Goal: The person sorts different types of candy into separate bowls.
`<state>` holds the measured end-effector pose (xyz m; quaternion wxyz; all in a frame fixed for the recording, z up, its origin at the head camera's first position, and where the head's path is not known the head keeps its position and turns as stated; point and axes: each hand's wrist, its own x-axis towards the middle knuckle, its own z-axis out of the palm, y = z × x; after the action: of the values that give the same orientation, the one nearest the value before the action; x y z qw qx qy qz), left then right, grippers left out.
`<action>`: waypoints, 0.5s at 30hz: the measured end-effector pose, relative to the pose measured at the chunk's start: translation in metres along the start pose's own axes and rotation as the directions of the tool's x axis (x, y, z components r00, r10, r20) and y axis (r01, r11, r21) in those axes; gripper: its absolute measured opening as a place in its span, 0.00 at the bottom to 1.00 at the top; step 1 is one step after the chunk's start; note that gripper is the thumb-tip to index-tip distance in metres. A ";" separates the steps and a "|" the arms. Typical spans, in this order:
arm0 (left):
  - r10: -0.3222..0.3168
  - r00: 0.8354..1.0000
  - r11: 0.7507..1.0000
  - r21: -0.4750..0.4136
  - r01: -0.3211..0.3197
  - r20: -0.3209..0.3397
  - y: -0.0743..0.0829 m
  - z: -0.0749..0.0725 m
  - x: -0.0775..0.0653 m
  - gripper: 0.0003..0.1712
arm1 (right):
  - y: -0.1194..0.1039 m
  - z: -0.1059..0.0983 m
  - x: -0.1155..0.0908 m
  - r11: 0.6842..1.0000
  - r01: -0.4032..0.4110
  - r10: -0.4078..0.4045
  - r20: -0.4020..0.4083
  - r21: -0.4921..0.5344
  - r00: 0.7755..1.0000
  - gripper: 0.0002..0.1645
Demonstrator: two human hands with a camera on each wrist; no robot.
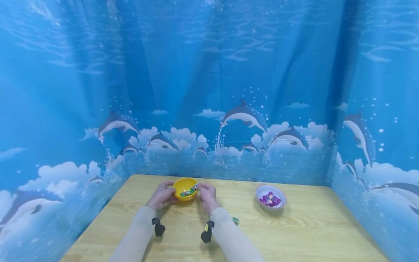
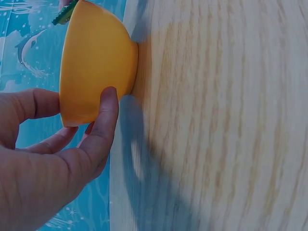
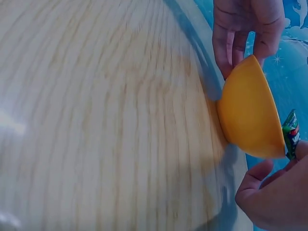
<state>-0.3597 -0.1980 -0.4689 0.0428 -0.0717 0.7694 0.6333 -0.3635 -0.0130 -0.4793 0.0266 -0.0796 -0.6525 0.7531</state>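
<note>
A yellow bowl [image 1: 178, 186] stands on the table's far left part, tilted slightly in the wrist views. My left hand [image 1: 161, 194] grips its left side, thumb at the rim and fingers against the outer wall [image 2: 96, 62]. At the opposite rim my right hand [image 1: 207, 194] pinches a candy in a green wrapper [image 3: 291, 134], held right at the bowl's edge. Inside the bowl lies green-wrapped candy [image 1: 185, 193]. Another small green candy [image 1: 235, 220] lies on the table beside my right forearm, partly hidden by the sleeve.
A white bowl [image 1: 284, 202] with several purple-wrapped candies [image 1: 270, 199] stands on the right of the wooden table [image 1: 314, 225]. Behind and at both sides hangs a blue curtain [image 1: 209, 91] printed with dolphins. A small black camera [image 1: 158, 227] sits at each wrist.
</note>
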 end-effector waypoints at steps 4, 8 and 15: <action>0.002 1.000 1.000 -0.003 -0.002 0.003 0.000 0.002 0.001 0.30 | 0.001 0.000 -0.002 0.999 -0.023 0.023 -0.002 0.036 1.000 0.17; 0.006 1.000 1.000 -0.003 -0.006 0.000 0.002 0.003 0.001 0.30 | 0.002 -0.001 -0.001 0.999 -0.039 0.039 0.031 0.025 0.999 0.16; 0.016 1.000 1.000 -0.003 -0.016 0.005 0.000 0.000 0.000 0.31 | 0.006 -0.011 0.004 0.997 -0.067 0.073 0.120 -0.048 0.990 0.21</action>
<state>-0.3594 -0.1978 -0.4693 0.0395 -0.0641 0.7690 0.6348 -0.3652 -0.0028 -0.4867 -0.0415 -0.0568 -0.6661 0.7425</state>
